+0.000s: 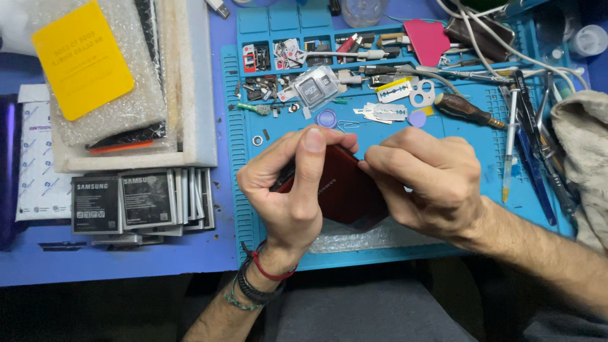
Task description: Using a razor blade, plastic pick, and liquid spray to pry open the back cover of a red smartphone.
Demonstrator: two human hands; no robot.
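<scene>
I hold a dark red phone (pixel 345 190) with its back cover up, just above a blue work mat (pixel 468 136). My left hand (pixel 291 183) grips its left edge, thumb resting on the top corner. My right hand (pixel 424 183) pinches the upper right edge, its fingertips pressed at the seam of the cover. Much of the phone is hidden under both hands. A clear plastic bag (pixel 361 237) lies on the mat beneath the phone.
Small parts, razor blades (pixel 389 113), a screwdriver (pixel 465 111), tweezers and pens (pixel 535 164) crowd the mat's far and right side. A stack of phone batteries (pixel 136 199) sits at left, below a foam tray (pixel 196 95) with bubble wrap and a yellow card (pixel 82 57). A cloth (pixel 586 152) lies at right.
</scene>
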